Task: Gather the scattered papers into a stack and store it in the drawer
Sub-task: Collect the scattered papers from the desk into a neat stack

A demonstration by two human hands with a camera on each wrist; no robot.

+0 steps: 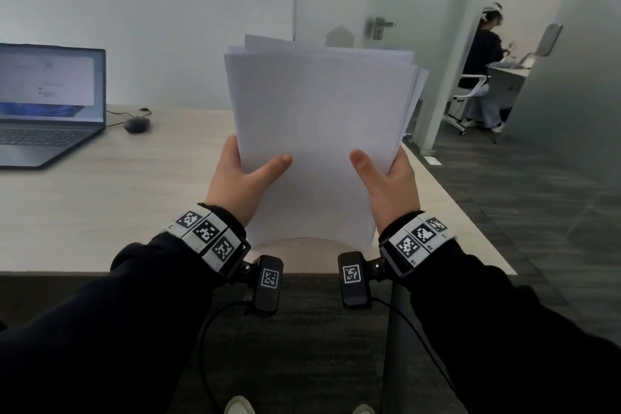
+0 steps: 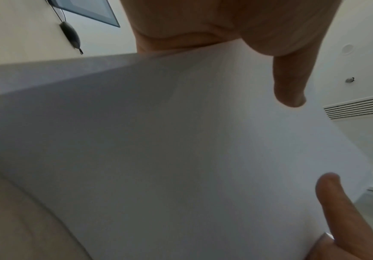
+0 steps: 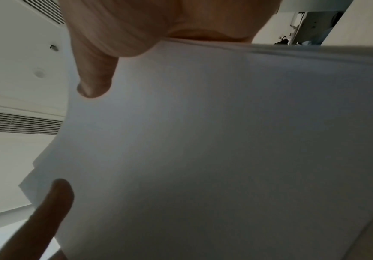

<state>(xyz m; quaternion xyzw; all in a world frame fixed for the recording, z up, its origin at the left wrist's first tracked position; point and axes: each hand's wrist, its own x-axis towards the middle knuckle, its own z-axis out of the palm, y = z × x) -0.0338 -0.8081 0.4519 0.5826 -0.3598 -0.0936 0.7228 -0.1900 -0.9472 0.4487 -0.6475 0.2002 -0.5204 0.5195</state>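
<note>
Holding the light, floppy stack of papers (image 1: pixel 319 131) upright at its 6 o'clock end, left hand (image 1: pixel 235 181) and right hand (image 1: pixel 389 185) pinch both side edges, a sensible hold for sheets that probably slip and fan.

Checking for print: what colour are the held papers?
Plain white papers, no visible print; head view.

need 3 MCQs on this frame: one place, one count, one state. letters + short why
1. Where is the mouse?
A. right of the laptop
B. on the floor
C. on the keyboard

2. How many hands hold the paper stack?
A. none
B. one
C. two

3. How is the stack held?
A. flat on the desk
B. upright, top edges uneven
C. rolled up

Key: 1 A, it sits on the desk beside the laptop's right edge. 2 C, left hand and right hand grip its lower sides. 3 B, sheets stand up with staggered tops.
</note>
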